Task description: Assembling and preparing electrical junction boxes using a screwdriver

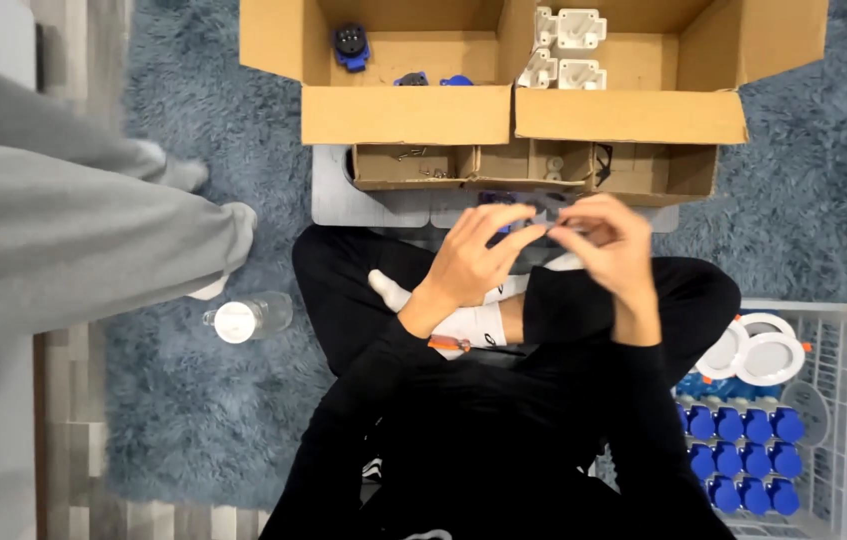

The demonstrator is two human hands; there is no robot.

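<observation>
1. Pinching a small dark part [543, 222] between both hands, we seem mid-assembly. It sits at the fingertips, above our crossed legs and just in front of the low grey bench [338, 195].
2. Left hand [473, 255]: fingers curled, thumb and forefinger closed on the part's left end. Right hand [608, 240]: clenched round its right end. Both grasping the same piece, hands touching.
3. Part itself: tiny, dark w/ a hint of blue behind; blurred and mostly hidden by fingers, so shape can't be told.
4. Step, as we judge it: fitting or twisting two bits together. Next move calls for a steady pinch and fine alignment, prob. w/ small hardware.
5. Outward: a shallow cardboard tray [533, 165] w/ compartments on the bench, small screws in the left one.
6. Beyond: big cardboard box [403, 115] w/ blue parts [350, 47] on the left, white housings [568, 45] on the right.
7. Right side: white wire basket [838, 330] w/ rows of blue caps [743, 455] and white round fittings [768, 355].
8. Left: clear bottle [246, 318] lying on the blue-grey rug [183, 420]; another person's grey trouser leg [73, 240] nearby.
</observation>
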